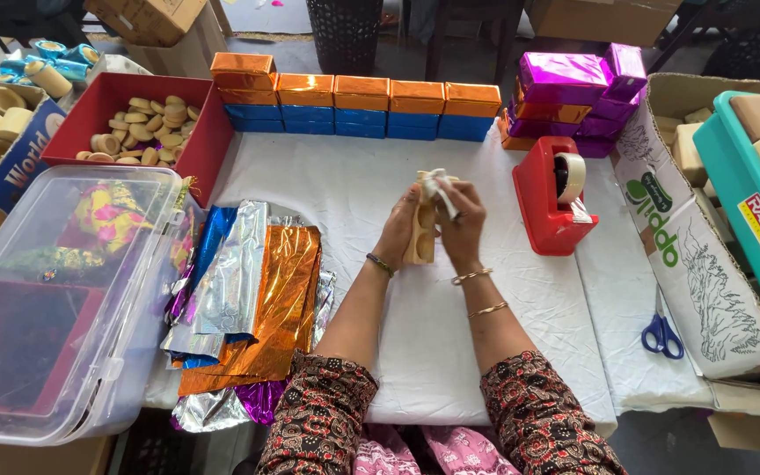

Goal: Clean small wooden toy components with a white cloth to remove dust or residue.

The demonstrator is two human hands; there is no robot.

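Nearest the wearer, the two forearms in patterned sleeves reach out over the white-covered table (450, 352). The left hand (400, 230) is wrapped around a pale wooden block (420, 242) with round hollows in its face, holding it upright above the cloth at mid-table; its grip is closed on the block's left side. The right hand (461, 224) pinches a crumpled white cloth (438, 186) against the block's top, fingers curled tight on it.

To rub the block well, I judge the left hand should hold low and steady so the cloth can work freely across the top and into the hollows, turning the block rather than shifting the cloth hand.

To the left lie loose foil sheets (257, 299) in orange, silver and blue, beside a clear plastic box (54, 299). To the right stand a red tape dispenser (551, 198) and, nearer the edge, blue-handled scissors (661, 334). Further back a red tray (200, 132) holds round wooden pieces, and a row of orange and blue wrapped boxes (358, 105) lines the far edge, purple ones (573, 84) beside it
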